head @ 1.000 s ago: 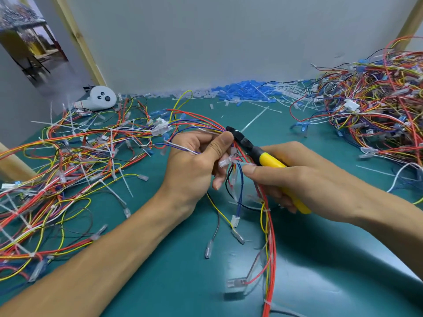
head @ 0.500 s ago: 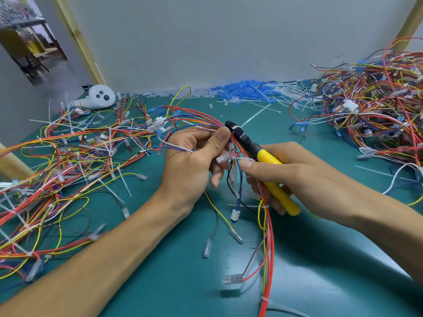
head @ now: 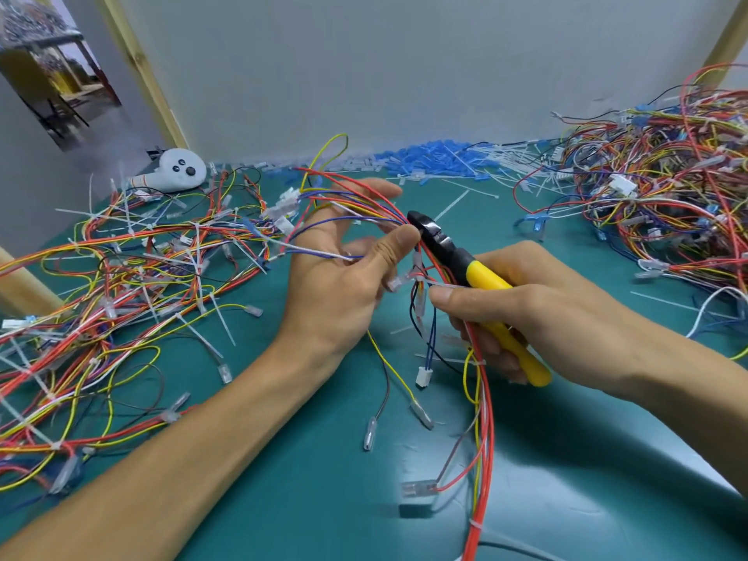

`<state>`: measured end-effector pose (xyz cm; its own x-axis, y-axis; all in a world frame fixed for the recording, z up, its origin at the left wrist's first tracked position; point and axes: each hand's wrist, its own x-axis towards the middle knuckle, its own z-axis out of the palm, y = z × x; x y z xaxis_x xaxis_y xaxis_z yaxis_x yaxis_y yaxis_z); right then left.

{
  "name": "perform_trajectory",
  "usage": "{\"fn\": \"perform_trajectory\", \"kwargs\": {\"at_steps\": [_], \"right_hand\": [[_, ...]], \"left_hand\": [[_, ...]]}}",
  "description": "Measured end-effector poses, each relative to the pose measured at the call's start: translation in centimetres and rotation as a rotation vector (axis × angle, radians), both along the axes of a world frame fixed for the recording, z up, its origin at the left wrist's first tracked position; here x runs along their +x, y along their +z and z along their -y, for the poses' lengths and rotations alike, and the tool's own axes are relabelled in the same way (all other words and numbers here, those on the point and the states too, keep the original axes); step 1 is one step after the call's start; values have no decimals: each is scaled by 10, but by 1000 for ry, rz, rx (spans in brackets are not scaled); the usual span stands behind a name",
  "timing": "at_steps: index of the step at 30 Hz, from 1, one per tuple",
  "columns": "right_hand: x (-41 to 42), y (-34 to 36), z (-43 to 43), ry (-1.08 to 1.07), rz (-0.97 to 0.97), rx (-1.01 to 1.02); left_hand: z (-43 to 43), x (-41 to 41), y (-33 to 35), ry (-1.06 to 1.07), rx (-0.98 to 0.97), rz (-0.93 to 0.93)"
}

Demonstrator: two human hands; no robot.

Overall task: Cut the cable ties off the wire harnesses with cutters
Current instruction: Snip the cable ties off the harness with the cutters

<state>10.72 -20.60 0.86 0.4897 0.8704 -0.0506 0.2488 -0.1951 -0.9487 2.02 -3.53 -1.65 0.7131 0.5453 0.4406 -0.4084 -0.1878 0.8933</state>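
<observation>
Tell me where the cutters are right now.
Head view, centre-right: the cutters are gripped in the right hand by their yellow handles. The black head points up-left at the wire harness, beside the left hand thumb.

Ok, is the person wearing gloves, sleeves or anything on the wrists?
No. The left hand and right hand are bare: no gloves, no rings on the fingers that show. The left forearm and right forearm are uncovered to the frame's edge, with no sleeve, watch or band in view.
</observation>
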Motion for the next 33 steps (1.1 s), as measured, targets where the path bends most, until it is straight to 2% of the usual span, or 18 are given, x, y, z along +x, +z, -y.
{"fn": "perform_trajectory", "kwargs": {"at_steps": [5, 18, 22, 26, 29, 33], "right_hand": [[-2, 2, -1, 51, -35, -30], [0, -4, 0, -13, 91, -58], [-1, -5, 0, -53, 219, -48], [-1, -2, 1, -55, 184, -76], [-5, -7, -2, -97, 401, -57], [-9, -11, -4, -169, 504, -18]], "left_hand": [[-5, 1, 3, -11, -156, 59], [-6, 2, 3, -18, -122, 40], [-6, 1, 3, -31, -136, 45], [-1, 1, 4, -22, -142, 38], [-1, 1, 3, -24, -172, 38], [0, 0, 4, -34, -199, 33]]}}
